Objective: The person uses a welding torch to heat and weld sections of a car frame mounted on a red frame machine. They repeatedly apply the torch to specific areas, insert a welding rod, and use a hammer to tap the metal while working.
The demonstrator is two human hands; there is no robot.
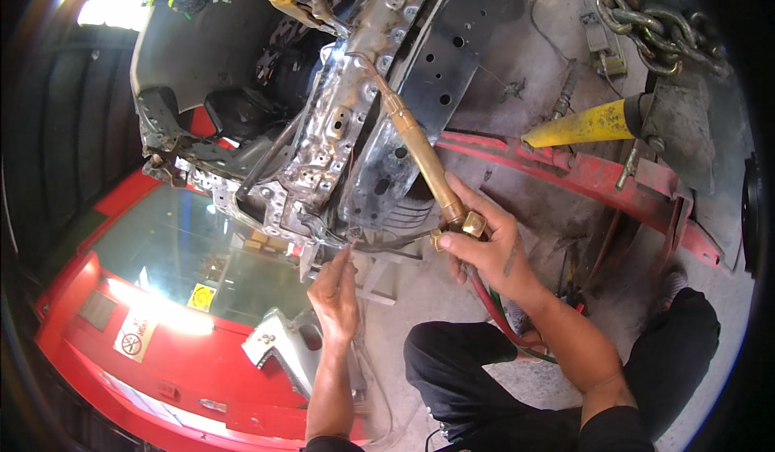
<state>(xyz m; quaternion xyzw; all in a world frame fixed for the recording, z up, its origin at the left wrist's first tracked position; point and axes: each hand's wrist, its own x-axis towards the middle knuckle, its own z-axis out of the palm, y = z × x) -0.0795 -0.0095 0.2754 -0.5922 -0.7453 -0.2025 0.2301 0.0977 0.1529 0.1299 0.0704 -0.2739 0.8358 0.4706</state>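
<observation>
My right hand (491, 240) is wrapped round the valve end of a brass gas torch (424, 153). Its thin curved tip reaches the bare, spot-marked metal of a car body rail (339, 121). No flame can be made out at the tip. Red and green hoses (494, 303) run down from the torch below my palm. My left hand (335, 295) is closed in a pinch below the rail's lower end; what its fingertips hold, if anything, is too small to name. Locking pliers (303, 6) are clamped at the rail's upper part.
Right of the rail stands a black perforated panel (428, 64). A red steel beam (565, 165) and yellow cylinder (585, 123) cross the right side, under a heavy chain (658, 28). A red vehicle (153, 290) fills the lower left, beside a loose silver body panel (282, 343).
</observation>
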